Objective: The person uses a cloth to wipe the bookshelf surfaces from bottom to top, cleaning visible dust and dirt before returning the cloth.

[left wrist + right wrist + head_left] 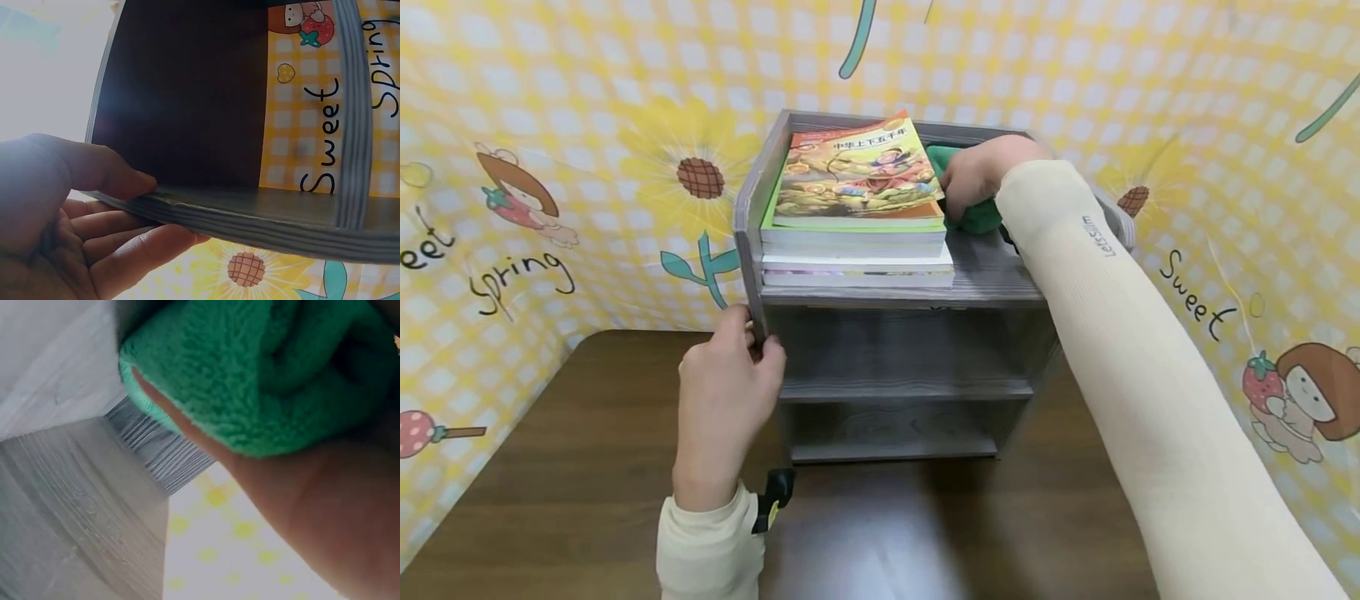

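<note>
A grey wood-grain shelf unit [902, 390] stands against the wall. My left hand [730, 379] grips the front edge of its left side panel, the thumb on the inner face and the fingers on the outer face in the left wrist view. On the top shelf my right hand [981, 175] holds a crumpled green cloth [219, 381] with a fluffy surface. The cloth is close to the corner of the boards in the right wrist view. Left of that hand lies a stack of books [853, 242], the top one with a colourful illustrated cover [857, 171].
Raised panels border the top shelf at left, back and right. Two lower compartments [895, 350] open to the front. Yellow checked cloth with printed flowers and figures [700, 50] covers the walls. A brown wood floor [587, 467] lies below.
</note>
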A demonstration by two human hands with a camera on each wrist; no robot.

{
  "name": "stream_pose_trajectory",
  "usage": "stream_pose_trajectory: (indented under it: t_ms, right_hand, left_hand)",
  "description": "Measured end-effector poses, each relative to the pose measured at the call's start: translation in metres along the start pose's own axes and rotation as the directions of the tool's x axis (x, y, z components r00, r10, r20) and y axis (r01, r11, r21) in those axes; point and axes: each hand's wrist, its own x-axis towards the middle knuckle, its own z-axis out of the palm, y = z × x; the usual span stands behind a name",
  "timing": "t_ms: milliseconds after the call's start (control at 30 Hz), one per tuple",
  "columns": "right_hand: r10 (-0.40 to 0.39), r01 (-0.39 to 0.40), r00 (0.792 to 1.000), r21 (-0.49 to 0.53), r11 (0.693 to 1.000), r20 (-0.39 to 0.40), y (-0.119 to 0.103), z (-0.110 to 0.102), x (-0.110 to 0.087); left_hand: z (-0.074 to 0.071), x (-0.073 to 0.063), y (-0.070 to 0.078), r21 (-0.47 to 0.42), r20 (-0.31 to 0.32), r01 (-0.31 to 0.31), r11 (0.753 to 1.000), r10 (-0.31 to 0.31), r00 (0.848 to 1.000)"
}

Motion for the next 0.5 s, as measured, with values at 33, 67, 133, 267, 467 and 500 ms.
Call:
stream_pose_trajectory:
  t_ms: [33, 67, 133, 267, 467, 500]
  right_hand:
    - [0.0, 0.001, 1.0, 0.006, 1.0, -0.01, -0.002, 0.002, -0.003]
    - [-0.007, 0.007, 1.0, 0.006, 1.0, -0.017, -0.004, 0.005, -0.007]
    - [-0.032, 0.032, 0.999, -0.002, 0.999, -0.038, -0.01, 0.011, -0.017]
    - [-0.155, 0.15, 0.986, -0.085, 0.985, -0.056, -0.025, 0.026, -0.04]
    - [-0.258, 0.234, 0.961, -0.211, 0.949, -0.094, -0.042, 0.046, -0.066]
    - [-0.253, 0.23, 0.963, -0.204, 0.952, -0.096, -0.043, 0.046, -0.067]
  left_hand:
    - [0.0, 0.001, 0.0, 0.004, -0.006, 0.007, 1.0, -0.007, 1.0]
    - [0.0, 0.003, 0.0, 0.007, -0.01, 0.015, 1.0, -0.015, 1.0]
    - [0.0, 0.005, -0.001, 0.019, -0.016, 0.031, 0.999, -0.031, 0.999]
    - [-0.003, 0.006, -0.005, 0.06, -0.031, 0.06, 0.996, -0.058, 0.998]
    - [-0.008, 0.006, -0.013, 0.099, -0.038, 0.042, 0.994, -0.038, 0.999]
    - [-0.009, 0.006, -0.014, 0.103, -0.038, 0.036, 0.994, -0.032, 0.999]
